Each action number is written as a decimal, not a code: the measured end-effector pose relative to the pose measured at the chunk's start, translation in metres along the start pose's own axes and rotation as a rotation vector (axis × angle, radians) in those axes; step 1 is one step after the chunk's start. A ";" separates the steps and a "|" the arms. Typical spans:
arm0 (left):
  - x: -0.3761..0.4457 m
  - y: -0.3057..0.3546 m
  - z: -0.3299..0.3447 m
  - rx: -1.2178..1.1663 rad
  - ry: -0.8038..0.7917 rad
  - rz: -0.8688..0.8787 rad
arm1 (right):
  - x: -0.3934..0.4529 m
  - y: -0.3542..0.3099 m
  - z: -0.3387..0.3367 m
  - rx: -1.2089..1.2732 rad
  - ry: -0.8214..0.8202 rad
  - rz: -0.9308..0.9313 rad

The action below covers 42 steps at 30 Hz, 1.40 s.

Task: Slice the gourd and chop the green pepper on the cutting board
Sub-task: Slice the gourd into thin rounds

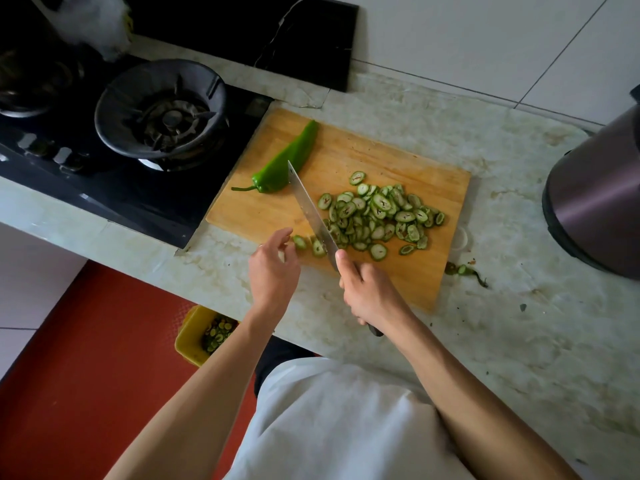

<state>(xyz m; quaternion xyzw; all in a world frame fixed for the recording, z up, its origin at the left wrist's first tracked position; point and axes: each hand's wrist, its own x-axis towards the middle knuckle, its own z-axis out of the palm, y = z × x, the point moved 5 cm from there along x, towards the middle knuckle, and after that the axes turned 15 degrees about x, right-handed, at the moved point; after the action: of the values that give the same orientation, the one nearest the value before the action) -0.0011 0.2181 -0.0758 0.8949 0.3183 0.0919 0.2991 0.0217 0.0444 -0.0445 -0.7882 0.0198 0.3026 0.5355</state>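
The right hand [372, 296] grips the knife [311, 213], blade running up the board [398, 157] toward the pepper [280, 164]. The left hand [273, 268] hangs relaxed, holding nothing. The gourd lies sliced [377, 213] right of the blade. The whole pepper lies beyond the left hand, stem toward the stove [159, 109].

- We grip the knife [313, 216] in our right hand [372, 292], blade across the wooden cutting board [398, 157].
- Our left hand [273, 268] hovers loosely curled beside two gourd slices.
- The pile of gourd slices [377, 216] lies right of the blade.
- The whole green pepper [284, 161] lies left of it.
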 end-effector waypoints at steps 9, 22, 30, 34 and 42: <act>0.004 -0.004 0.010 0.164 -0.140 0.176 | -0.002 0.001 -0.017 -0.009 0.074 -0.045; 0.016 -0.009 -0.003 0.005 -0.134 0.030 | -0.012 -0.006 -0.012 -0.028 0.032 -0.069; 0.012 -0.005 -0.010 -0.031 -0.003 0.067 | -0.012 -0.013 -0.001 -0.038 -0.027 -0.094; 0.008 -0.006 -0.006 0.022 -0.031 0.097 | -0.007 -0.007 0.006 -0.023 -0.031 -0.035; -0.001 -0.007 0.003 -0.102 -0.143 -0.022 | -0.001 0.002 0.011 0.031 -0.060 0.018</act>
<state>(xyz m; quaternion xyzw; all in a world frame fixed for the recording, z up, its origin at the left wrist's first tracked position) -0.0042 0.2200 -0.0826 0.8790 0.3009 0.0404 0.3676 0.0149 0.0528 -0.0484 -0.7702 0.0154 0.3303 0.5454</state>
